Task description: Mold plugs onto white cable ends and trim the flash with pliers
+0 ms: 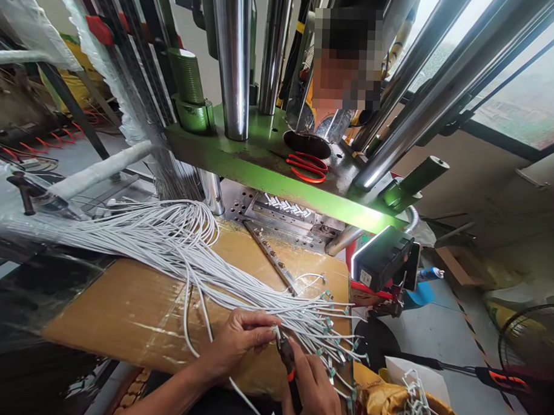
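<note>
My left hand [238, 342] is closed, pinching a small white cable end [275, 330] between thumb and forefinger. My right hand [314, 381] grips a pair of cutting pliers [285, 348] with dark jaws and black and orange handles. The jaws are up against the held end; whether they are closed on it is too small to tell. Just beyond my hands lies a thick bundle of white cables [238, 279], their ends fanned out to the right, several with small greenish connectors [328, 323]. The bundle rests on a cardboard sheet [132, 311] covered in clear film.
A metal bar [273, 259] lies on the cardboard before a green press [260, 170]. White parts [288, 205] sit in its lower mould. Red-handled scissors [308, 166] rest on the press plate. A lamp [384, 256] stands right, above a bag of white scraps [418, 406]. A person is behind the press.
</note>
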Demonstrator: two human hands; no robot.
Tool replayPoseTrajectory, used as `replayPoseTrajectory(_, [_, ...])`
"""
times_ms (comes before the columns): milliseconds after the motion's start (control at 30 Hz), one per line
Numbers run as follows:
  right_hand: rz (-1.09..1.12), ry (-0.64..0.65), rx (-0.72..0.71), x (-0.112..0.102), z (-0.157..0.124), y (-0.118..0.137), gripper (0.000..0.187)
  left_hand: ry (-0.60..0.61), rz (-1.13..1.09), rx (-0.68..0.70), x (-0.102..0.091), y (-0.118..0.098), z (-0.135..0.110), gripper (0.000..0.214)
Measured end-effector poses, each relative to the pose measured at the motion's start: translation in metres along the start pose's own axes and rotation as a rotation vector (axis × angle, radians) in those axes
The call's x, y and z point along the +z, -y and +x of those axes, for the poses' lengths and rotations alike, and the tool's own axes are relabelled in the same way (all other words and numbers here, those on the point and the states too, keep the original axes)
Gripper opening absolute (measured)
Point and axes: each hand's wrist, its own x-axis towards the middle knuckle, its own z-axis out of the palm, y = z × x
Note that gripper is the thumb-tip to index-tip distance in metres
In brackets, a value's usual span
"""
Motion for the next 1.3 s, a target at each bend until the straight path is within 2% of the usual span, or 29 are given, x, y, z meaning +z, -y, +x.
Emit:
replayPoseTrajectory(167, [0.149, -0.035, 0.001, 0.004, -0.001, -0.001, 0.042, 0.037, 0.001, -0.008, -0.002, 0.002, 0.002, 0.025])
replayPoseTrajectory(333, [0.365, 0.033, 0.063, 0.006, -0.005, -0.001, 0.026, 0.099, -0.004, -0.051, -0.001, -0.002, 0.002, 0.023])
replayPoseTrajectory(400, [0.386, 0.041, 0.062, 0.005, -0.005, -0.001, 0.027, 0.096, -0.028, -0.093, 0.0, -0.001, 0.001, 0.023])
replayPoseTrajectory(500, [0.306, 0.027, 0.071, 0.002, -0.005, -0.004, 0.043, 0.048, -0.039, -0.119, 0.002, 0.004, 0.002, 0.024])
replayPoseTrajectory(633, [0.179, 0.054, 0.098, -0.002, -0.006, -0.008, 0.067, 0.068, 0.1, -0.049, 0.001, 0.003, 0.0, 0.026])
replayPoseTrajectory(733, [0.128, 0.062, 0.074, -0.003, -0.009, -0.01, 0.074, 0.113, 0.245, 0.014, -0.001, -0.003, -0.001, 0.028])
replayPoseTrajectory(833, [0.076, 0.084, 0.059, -0.003, -0.01, -0.012, 0.076, 0.134, 0.295, 0.038, -0.003, -0.006, -0.002, 0.025])
replayPoseTrajectory(1000, [0.186, 0.054, 0.009, -0.005, -0.006, -0.01, 0.061, 0.133, 0.224, 0.049, -0.005, -0.001, -0.001, 0.024])
replayPoseTrajectory(1067, [0.28, 0.024, -0.007, -0.005, -0.001, -0.006, 0.052, 0.125, 0.262, 0.131, -0.004, -0.004, -0.001, 0.021])
replayPoseTrajectory(1200, [0.361, 0.05, 0.062, -0.004, 0.008, 0.003, 0.042, -0.005, 0.536, 0.348, -0.003, -0.018, -0.005, 0.017])
replayPoseTrajectory(1300, [0.367, 0.078, 0.111, 0.0, 0.01, 0.009, 0.046, -0.086, 0.571, 0.295, -0.005, -0.023, -0.009, 0.019])
